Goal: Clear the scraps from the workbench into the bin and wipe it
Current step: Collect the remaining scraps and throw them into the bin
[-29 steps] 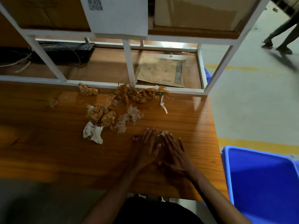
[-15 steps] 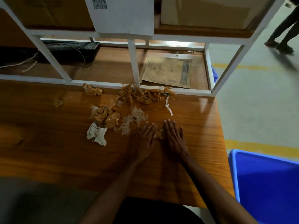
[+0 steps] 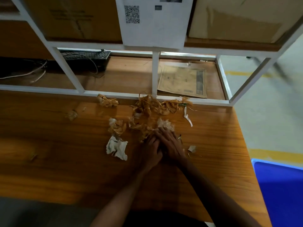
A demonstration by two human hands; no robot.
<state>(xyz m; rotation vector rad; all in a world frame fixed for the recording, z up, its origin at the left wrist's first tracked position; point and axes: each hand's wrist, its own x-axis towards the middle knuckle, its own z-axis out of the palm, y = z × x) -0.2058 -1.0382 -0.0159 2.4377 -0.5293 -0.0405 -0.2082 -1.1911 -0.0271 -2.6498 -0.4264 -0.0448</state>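
On the white sheet of paper [image 3: 154, 22] taped to the shelf frame, a QR code; other print unreadable. Heap of crumpled brown tape scraps [image 3: 152, 110] on orange wooden table [image 3: 65, 161], sprawling left-right. Left hand [image 3: 150, 154] and right hand [image 3: 170, 145] overlap, fingers straight, pressing heap's near edge. Blue plastic bin [image 3: 282, 194] cut off right

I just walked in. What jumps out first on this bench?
A heap of crumpled brown tape scraps lies mid-bench against the white shelf frame. Both hands, left hand and right hand, press into its near edge. A bright blue bin waits at the bench's right.
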